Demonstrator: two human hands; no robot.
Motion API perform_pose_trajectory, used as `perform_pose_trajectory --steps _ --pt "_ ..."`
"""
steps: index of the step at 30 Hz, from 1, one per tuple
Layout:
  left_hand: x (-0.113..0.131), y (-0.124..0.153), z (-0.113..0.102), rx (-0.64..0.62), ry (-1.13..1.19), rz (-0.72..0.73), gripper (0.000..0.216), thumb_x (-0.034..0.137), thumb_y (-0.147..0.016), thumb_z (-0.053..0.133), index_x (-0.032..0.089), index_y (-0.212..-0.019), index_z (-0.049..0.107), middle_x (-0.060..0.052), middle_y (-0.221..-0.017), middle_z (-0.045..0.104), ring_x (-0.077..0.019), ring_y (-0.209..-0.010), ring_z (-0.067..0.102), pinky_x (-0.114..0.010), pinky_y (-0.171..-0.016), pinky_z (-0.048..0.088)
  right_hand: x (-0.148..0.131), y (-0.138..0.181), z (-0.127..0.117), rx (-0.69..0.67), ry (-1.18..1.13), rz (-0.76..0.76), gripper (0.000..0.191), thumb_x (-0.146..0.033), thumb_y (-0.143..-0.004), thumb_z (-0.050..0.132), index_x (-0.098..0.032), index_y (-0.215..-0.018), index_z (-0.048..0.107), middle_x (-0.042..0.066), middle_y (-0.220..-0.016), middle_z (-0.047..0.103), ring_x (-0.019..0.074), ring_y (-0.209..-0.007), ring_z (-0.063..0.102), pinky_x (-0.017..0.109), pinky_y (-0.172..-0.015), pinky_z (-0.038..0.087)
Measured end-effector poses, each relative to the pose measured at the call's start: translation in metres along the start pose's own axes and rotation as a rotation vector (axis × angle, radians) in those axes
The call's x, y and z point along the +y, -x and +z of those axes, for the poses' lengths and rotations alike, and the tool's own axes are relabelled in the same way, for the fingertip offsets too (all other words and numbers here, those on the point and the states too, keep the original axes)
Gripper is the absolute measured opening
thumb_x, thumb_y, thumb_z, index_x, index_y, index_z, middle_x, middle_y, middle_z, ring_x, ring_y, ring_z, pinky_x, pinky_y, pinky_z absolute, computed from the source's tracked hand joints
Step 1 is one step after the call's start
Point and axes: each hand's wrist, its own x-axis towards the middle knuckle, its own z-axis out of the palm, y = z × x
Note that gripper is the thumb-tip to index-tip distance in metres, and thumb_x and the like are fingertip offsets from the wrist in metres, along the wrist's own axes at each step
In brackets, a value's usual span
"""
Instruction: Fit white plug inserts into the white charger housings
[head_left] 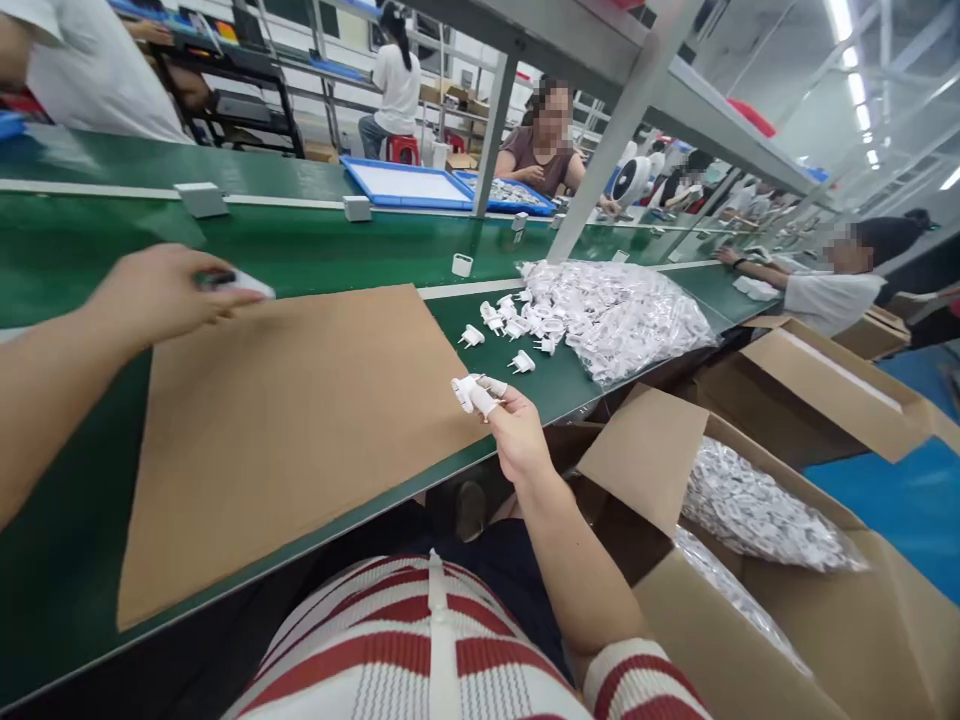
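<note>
My right hand (508, 420) is closed on a small white plug part (469, 392), held just above the near edge of the green table, with white covers on the fingertips. My left hand (161, 292) reaches out over the far left corner of a brown cardboard sheet (300, 430) and grips a white object with a dark green end (236, 282). Several loose white plug parts (504, 325) lie on the table beside a clear bag heaped with white parts (615, 315).
An open cardboard box (750, 600) with bagged white parts stands at my right. Small white boxes (201, 198) sit on the green conveyor (300, 240). Blue trays (409, 185) lie beyond. Other people work across the line and to the right. A metal post (622, 130) rises from the table.
</note>
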Motion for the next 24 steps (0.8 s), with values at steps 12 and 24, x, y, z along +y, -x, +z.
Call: perform_pose_trajectory --steps 12,24 --pt "0.124 0.117 0.087 -0.28 0.698 0.317 0.051 0.059 -0.085 0.076 0.022 -0.12 0.075 -0.002 -0.082 0.068 -0.0181 -0.068 0.055 -0.033 -0.064 0.042 0.01 0.001 0.033 -0.197 0.653 -0.456 0.025 -0.029 -0.094 0.064 -0.027 -0.116 0.076 0.006 -0.117 0.074 0.0222 -0.103 0.068 0.039 -0.096 0.056" --pt "0.116 0.115 0.103 -0.254 0.905 0.391 0.039 0.048 -0.086 0.08 0.02 -0.114 0.074 0.0 -0.085 0.069 -0.0144 -0.068 0.055 -0.028 -0.065 0.044 0.014 -0.015 0.055 -0.431 1.135 -0.757 0.04 -0.002 -0.088 0.044 -0.018 -0.115 0.068 0.01 -0.101 0.066 0.0265 -0.096 0.055 0.039 -0.085 0.049"
